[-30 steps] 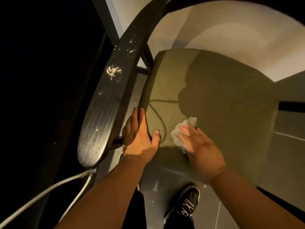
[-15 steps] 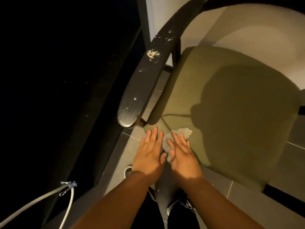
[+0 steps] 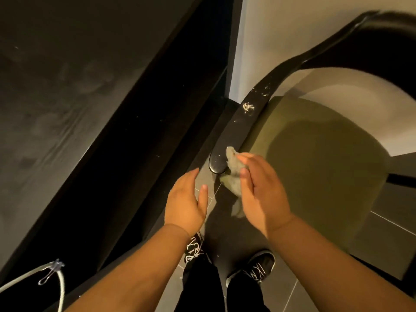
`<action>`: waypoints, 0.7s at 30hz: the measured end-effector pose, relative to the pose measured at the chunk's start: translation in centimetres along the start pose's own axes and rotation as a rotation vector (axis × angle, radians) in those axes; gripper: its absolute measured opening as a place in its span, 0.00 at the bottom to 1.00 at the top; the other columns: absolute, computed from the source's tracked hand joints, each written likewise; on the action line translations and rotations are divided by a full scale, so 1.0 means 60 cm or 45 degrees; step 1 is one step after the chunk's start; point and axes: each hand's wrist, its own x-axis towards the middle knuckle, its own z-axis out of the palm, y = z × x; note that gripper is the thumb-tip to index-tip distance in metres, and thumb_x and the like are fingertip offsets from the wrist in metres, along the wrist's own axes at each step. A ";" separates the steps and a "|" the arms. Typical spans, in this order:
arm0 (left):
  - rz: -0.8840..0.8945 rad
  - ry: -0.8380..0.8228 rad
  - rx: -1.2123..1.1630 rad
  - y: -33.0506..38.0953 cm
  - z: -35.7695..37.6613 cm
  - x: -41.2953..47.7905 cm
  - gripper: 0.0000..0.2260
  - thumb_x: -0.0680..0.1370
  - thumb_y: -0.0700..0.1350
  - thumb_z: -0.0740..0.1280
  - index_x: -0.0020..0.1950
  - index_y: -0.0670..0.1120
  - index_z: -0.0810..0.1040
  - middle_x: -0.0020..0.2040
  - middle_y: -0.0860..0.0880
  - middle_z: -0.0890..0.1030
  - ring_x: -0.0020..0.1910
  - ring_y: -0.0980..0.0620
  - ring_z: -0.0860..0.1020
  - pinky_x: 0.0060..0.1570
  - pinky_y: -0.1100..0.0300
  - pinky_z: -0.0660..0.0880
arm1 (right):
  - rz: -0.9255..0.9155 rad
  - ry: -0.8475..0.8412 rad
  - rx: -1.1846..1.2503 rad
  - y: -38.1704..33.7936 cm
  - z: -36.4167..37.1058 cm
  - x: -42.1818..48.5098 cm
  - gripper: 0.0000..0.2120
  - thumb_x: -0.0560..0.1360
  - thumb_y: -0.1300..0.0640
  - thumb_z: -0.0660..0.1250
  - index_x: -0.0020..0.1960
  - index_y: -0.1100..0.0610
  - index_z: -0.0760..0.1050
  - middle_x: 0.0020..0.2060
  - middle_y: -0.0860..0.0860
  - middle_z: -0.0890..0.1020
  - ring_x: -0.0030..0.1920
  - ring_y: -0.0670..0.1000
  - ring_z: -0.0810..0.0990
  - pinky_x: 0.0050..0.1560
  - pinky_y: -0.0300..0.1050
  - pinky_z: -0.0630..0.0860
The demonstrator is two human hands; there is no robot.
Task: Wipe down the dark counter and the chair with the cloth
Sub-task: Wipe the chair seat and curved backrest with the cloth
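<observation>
Cloth (image 3: 234,176) in right hand (image 3: 264,194) grip at chair armrest (image 3: 238,127) tip; left hand (image 3: 184,204) loose, empty

Grey tiled floor (image 3: 392,208) with thin pale joints. Standing on it: a chair (image 3: 315,167) with an olive seat and a black armrest (image 3: 238,134), set just beside a dark counter (image 3: 56,97). Also two black shoes (image 3: 258,266) with white lacing, near the seat's front corner. The counter top shows dull smears. White specks (image 3: 248,107) sit on the armrest's upper face.
</observation>
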 end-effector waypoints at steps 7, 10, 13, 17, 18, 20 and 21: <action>-0.184 0.103 -0.309 0.046 -0.018 0.032 0.22 0.87 0.55 0.57 0.82 0.54 0.66 0.78 0.53 0.71 0.77 0.54 0.68 0.78 0.52 0.65 | -0.426 -0.296 -0.547 0.055 0.059 0.021 0.26 0.79 0.60 0.70 0.76 0.57 0.71 0.77 0.55 0.68 0.80 0.56 0.59 0.81 0.58 0.53; -0.179 0.043 -0.312 0.043 -0.010 0.045 0.24 0.87 0.57 0.58 0.83 0.55 0.63 0.80 0.53 0.69 0.79 0.54 0.65 0.78 0.58 0.61 | -0.513 -0.406 -0.750 0.085 0.052 0.037 0.33 0.73 0.61 0.73 0.76 0.56 0.70 0.79 0.56 0.64 0.81 0.58 0.57 0.80 0.62 0.54; -0.206 -0.063 -0.392 0.040 0.005 0.059 0.26 0.85 0.59 0.60 0.83 0.60 0.62 0.81 0.54 0.67 0.80 0.55 0.63 0.77 0.60 0.58 | -0.333 -0.387 -0.863 0.083 0.028 0.068 0.30 0.77 0.57 0.67 0.78 0.56 0.67 0.80 0.57 0.62 0.81 0.62 0.56 0.79 0.64 0.54; -0.195 -0.167 -0.508 0.050 0.017 0.077 0.25 0.86 0.59 0.59 0.83 0.64 0.58 0.82 0.55 0.65 0.80 0.53 0.63 0.80 0.49 0.62 | -0.201 -0.332 -0.717 0.069 0.025 0.072 0.27 0.80 0.53 0.54 0.77 0.57 0.68 0.79 0.57 0.64 0.81 0.65 0.56 0.79 0.66 0.54; -0.184 -0.191 -0.557 0.050 0.018 0.081 0.25 0.86 0.59 0.58 0.83 0.65 0.58 0.82 0.56 0.65 0.80 0.54 0.63 0.80 0.48 0.61 | -0.300 -0.375 -0.697 0.066 0.030 0.064 0.27 0.79 0.53 0.53 0.76 0.58 0.70 0.78 0.58 0.66 0.80 0.65 0.58 0.79 0.65 0.56; -0.132 -0.258 -0.640 0.047 0.018 0.084 0.25 0.84 0.64 0.56 0.82 0.70 0.58 0.81 0.59 0.67 0.79 0.57 0.64 0.80 0.47 0.62 | -0.467 -0.486 -0.691 0.066 0.040 0.054 0.28 0.78 0.53 0.55 0.76 0.57 0.71 0.78 0.57 0.66 0.79 0.63 0.61 0.78 0.62 0.59; -0.089 -0.279 -0.663 0.044 0.019 0.083 0.25 0.84 0.65 0.54 0.82 0.70 0.57 0.80 0.59 0.67 0.79 0.58 0.64 0.80 0.48 0.62 | -0.508 -0.526 -0.728 0.069 0.038 0.060 0.28 0.78 0.53 0.57 0.77 0.56 0.70 0.79 0.55 0.65 0.79 0.61 0.62 0.79 0.61 0.57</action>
